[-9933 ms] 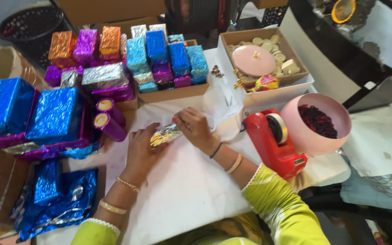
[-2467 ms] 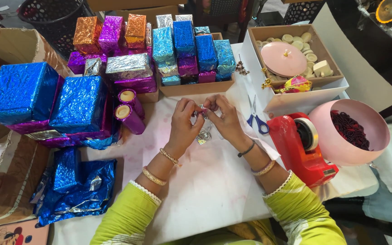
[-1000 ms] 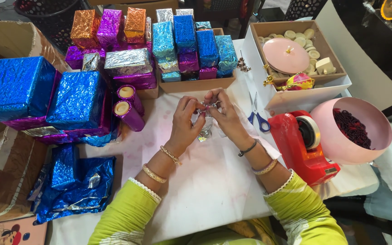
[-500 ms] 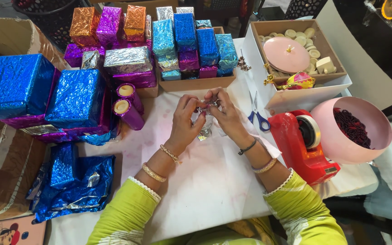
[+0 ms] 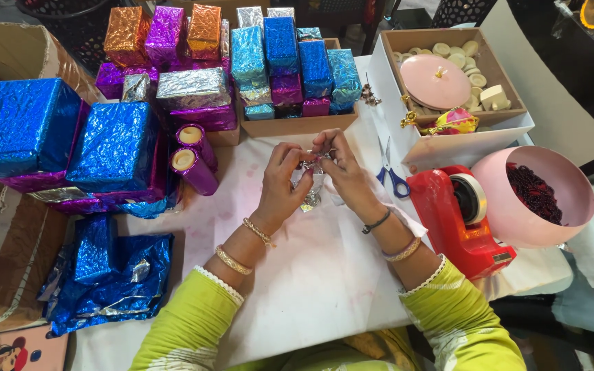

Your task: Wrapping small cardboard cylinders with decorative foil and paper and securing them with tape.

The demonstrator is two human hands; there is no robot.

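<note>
My left hand and my right hand meet over the middle of the white table. Both pinch a small item wrapped in silver foil between their fingertips, held just above the tabletop. The fingers hide most of it. Blue-handled scissors lie just right of my right hand. Two purple foil-covered tubes lie to the left of my left hand.
A red tape dispenser and a pink bowl of dark red bits sit at right. A cardboard box with a pink lid is behind them. Foil-wrapped boxes in blue, purple, orange and silver crowd the back and left. Crumpled blue foil lies lower left.
Both hands have stayed together at the table's middle, fingers working slightly on the small silver-foil item. Ten seconds ago the item lay on the table under my hands.
</note>
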